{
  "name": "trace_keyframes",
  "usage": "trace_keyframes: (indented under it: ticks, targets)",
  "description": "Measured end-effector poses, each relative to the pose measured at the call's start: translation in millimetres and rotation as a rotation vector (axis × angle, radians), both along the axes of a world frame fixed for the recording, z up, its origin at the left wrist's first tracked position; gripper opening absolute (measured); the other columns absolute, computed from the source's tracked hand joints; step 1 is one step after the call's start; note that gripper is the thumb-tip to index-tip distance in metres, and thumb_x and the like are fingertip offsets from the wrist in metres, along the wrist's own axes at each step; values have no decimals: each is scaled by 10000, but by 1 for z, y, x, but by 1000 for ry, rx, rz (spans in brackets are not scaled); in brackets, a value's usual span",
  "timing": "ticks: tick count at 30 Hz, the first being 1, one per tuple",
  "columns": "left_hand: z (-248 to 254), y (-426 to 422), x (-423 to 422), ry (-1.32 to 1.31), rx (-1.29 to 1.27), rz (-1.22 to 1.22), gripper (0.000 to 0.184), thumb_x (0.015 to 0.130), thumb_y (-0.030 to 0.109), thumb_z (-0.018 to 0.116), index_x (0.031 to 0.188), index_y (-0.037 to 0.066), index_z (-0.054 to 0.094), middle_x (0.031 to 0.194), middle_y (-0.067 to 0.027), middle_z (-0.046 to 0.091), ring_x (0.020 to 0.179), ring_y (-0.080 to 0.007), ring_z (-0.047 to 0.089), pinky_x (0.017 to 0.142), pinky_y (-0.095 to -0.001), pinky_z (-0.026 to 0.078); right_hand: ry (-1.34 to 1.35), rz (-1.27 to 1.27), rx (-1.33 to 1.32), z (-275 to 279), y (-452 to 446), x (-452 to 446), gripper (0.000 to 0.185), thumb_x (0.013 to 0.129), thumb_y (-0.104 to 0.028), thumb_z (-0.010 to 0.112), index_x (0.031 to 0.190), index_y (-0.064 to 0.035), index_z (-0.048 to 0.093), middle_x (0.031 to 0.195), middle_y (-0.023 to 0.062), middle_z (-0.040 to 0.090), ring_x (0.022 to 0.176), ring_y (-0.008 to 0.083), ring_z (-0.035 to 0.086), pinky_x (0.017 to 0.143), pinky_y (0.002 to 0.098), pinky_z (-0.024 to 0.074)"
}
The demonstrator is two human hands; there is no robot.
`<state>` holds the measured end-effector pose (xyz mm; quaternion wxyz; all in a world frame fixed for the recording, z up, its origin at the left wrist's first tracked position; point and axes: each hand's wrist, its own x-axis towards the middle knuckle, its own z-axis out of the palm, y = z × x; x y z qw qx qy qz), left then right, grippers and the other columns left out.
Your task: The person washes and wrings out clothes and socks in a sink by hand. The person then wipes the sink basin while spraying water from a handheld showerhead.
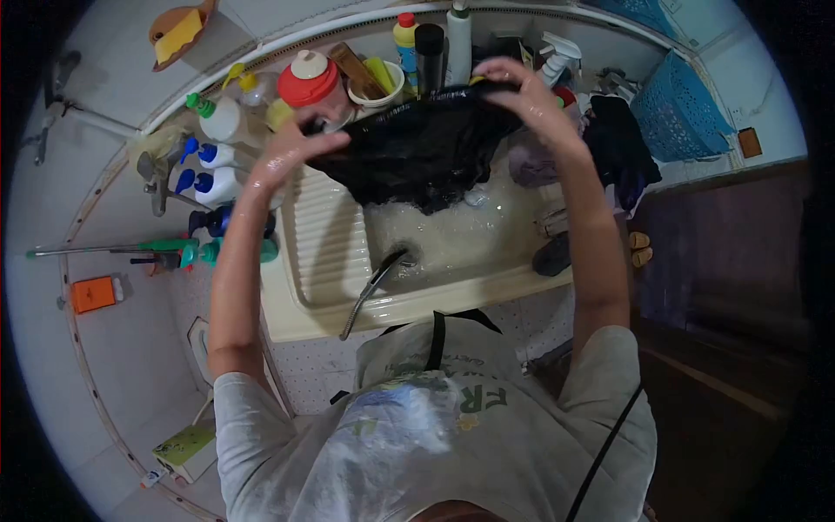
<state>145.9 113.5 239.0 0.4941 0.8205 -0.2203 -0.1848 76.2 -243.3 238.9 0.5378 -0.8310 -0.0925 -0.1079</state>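
Note:
A wet black garment with a waistband (417, 143), probably underpants, is stretched out above the back of the cream washing sink (487, 239). My left hand (300, 146) grips one end of the waistband, its fingers partly behind the cloth. At the other end, my right hand (522, 96) is closed on the band. Water drips and splashes beneath the cloth's lower edge. Both hands and forearms look wet. A black hand shower (380, 277) on a metal hose lies in the basin by the drain, in front of the garment.
A ribbed washboard (330, 230) forms the sink's left side. Pump bottles (222, 117), a red-lidded tub (310, 83) and a spray bottle (558, 56) crowd the back ledge. Dark clothes (617, 143) lie at the right, beside a blue basket (683, 109). A tap (156, 178) juts in at left.

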Motion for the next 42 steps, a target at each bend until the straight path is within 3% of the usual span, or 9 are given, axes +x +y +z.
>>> trace_keyframes:
  ticks: [6,12,18,21,27,31,34,40,42]
  targets:
    - [-234,-57,-49,-389,982,-552,264,710,278,651,940,149,641,914,-87,677,982,-274,591,846,-413,400,380,73,-637,-237,39,-43,234,745,-101,660,975,-134,631,952,68,594,959,271,552,840,420,396]
    - [-383,-62,-94,-621,942,-453,347,786,296,574,1096,149,626,1154,-124,614,1198,-274,485,1051,-488,249,601,153,-870,-348,72,-115,265,799,-127,562,1051,-200,598,1189,62,484,1136,252,459,933,475,382]
    - [-329,-78,-71,-98,1205,-934,422,761,333,610,1163,202,616,1136,-132,625,1122,-277,549,1016,-461,337,860,166,-915,-313,56,-104,333,878,-166,496,1205,-145,555,1360,39,447,1214,312,441,959,437,401]
    - [-236,-68,-46,-1,1036,-784,383,814,292,575,1138,94,621,1137,-148,621,1121,-304,557,1007,-434,362,690,34,25,-280,28,-98,254,848,-163,633,1072,-59,574,1106,64,628,987,205,582,877,314,428]
    - [-128,-33,-24,724,-399,135,243,871,159,582,1076,35,620,900,-24,641,830,-108,607,730,-253,496,419,11,841,-97,35,-77,185,880,-99,577,1035,-9,533,1103,66,607,933,102,516,853,262,419]
    - [-62,-81,-77,715,-568,90,350,892,213,539,1189,33,490,1008,-22,582,869,-114,563,797,-293,476,318,139,300,-64,86,-75,953,644,-175,834,1377,-74,234,1328,210,395,1261,324,396,1030,395,330]
    - [-115,-92,-103,463,-330,-147,469,878,252,574,1257,-5,476,1123,-67,566,989,-136,529,851,-277,445,99,5,-199,-97,114,-75,955,621,-129,804,1398,-119,248,1210,244,469,1149,445,445,983,446,387]
    - [-152,-21,-147,468,-122,-1,399,835,209,622,1139,-44,569,995,-117,657,886,-161,598,811,-314,469,697,101,-831,-310,84,-97,354,754,-219,679,1093,-141,615,1086,187,574,1024,358,572,885,441,468]
    - [-159,8,-147,464,16,33,428,807,148,648,1197,-12,571,1072,-119,646,926,-165,609,825,-285,470,504,28,-603,-272,77,-89,339,752,-160,691,1074,-84,616,1030,189,605,991,352,584,874,417,464]
